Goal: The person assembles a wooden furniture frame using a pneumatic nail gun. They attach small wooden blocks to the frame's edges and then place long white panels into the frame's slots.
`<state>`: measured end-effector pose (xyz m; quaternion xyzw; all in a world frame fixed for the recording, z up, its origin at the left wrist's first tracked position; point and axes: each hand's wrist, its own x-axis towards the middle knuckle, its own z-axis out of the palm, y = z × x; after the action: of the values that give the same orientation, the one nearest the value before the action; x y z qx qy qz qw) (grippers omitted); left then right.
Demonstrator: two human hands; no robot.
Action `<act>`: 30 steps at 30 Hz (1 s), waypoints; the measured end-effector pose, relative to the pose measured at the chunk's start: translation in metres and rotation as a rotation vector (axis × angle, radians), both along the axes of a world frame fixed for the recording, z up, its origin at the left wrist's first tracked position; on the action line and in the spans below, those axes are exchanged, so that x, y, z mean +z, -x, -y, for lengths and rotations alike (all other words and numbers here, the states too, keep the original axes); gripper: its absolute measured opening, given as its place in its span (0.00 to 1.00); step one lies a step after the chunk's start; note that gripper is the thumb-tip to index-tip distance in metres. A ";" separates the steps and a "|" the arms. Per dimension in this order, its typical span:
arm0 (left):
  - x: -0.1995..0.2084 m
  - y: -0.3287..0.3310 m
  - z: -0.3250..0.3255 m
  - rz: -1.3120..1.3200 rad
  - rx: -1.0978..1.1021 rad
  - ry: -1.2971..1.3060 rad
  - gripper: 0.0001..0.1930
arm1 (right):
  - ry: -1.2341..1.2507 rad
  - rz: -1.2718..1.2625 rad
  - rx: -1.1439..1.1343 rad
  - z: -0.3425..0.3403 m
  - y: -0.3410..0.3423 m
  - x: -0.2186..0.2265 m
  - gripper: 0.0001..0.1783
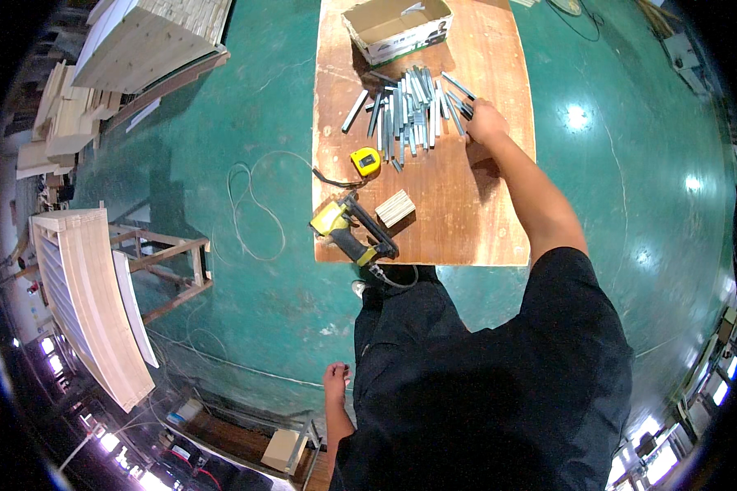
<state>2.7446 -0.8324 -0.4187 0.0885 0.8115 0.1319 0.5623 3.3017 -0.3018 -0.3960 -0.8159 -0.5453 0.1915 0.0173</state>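
My right hand (487,123) reaches over the wooden table, its fingers closed on a grey staple strip (460,108) at the right edge of a loose pile of staple strips (409,110). The fingertips are partly hidden, so the grip is only partly visible. My left hand (336,378) hangs low beside my leg, fingers loosely bent and apart, holding nothing. A yellow and black pneumatic staple gun (352,227) lies at the table's near left corner. Beside it sits a small layered wood block (395,209). A yellow tape measure (366,161) rests just below the pile.
An open cardboard box (397,31) stands at the table's (499,213) far end. A thin air hose (282,204) loops over the green floor to the left. Stacked boards (151,45) and a curved slatted wooden piece (98,295) on a wooden frame (176,266) stand left.
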 end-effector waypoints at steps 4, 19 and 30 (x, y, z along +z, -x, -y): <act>0.000 -0.005 -0.008 -0.007 -0.015 -0.002 0.14 | -0.011 0.037 -0.006 0.001 -0.010 -0.019 0.25; -0.020 0.023 -0.031 0.073 -0.102 -0.076 0.13 | 0.054 -1.445 -0.689 0.091 -0.023 -0.012 0.09; -0.006 0.063 -0.004 0.049 0.103 -0.046 0.10 | -0.287 0.022 -0.189 0.012 -0.015 -0.034 0.17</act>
<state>2.6811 -0.8283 -0.4247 0.0561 0.7976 0.1816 0.5724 3.3169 -0.3139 -0.4305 -0.8546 -0.4882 0.1001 0.1458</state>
